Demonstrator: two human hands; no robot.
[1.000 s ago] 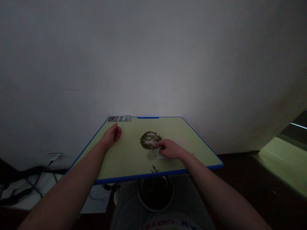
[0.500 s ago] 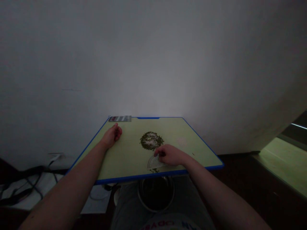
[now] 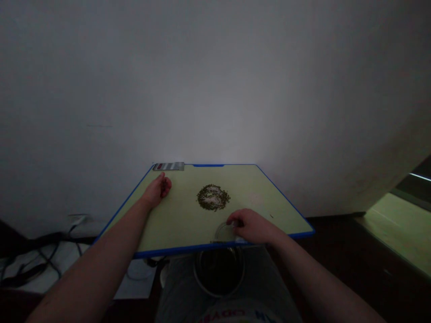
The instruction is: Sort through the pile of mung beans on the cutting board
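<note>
My right hand (image 3: 251, 225) pinches a clear half-round protractor (image 3: 221, 231) at the near edge of the board, its straight side towards me. A few small dark beans (image 3: 215, 242) lie along that edge beside it. Below, on my lap, sits a round metal bowl (image 3: 219, 294) with a dark inside. Farther in on the board is a round heap of small green beans (image 3: 209, 205) mixed with whitish grains (image 3: 212, 198). My left hand (image 3: 156, 190) rests at the board's left side, fingers curled; the inside of its grip is hidden.
The pale yellow-green board (image 3: 182, 224) has a blue rim and stands against a grey wall (image 3: 215, 89). A phone-like flat object (image 3: 168, 166) lies at its far left corner. Dark cables (image 3: 47, 262) run low on the left.
My right hand has drawn the protractor towards me to the board's near edge. Most of the loose beans there are no longer seen on the board. My left hand has stayed put.
</note>
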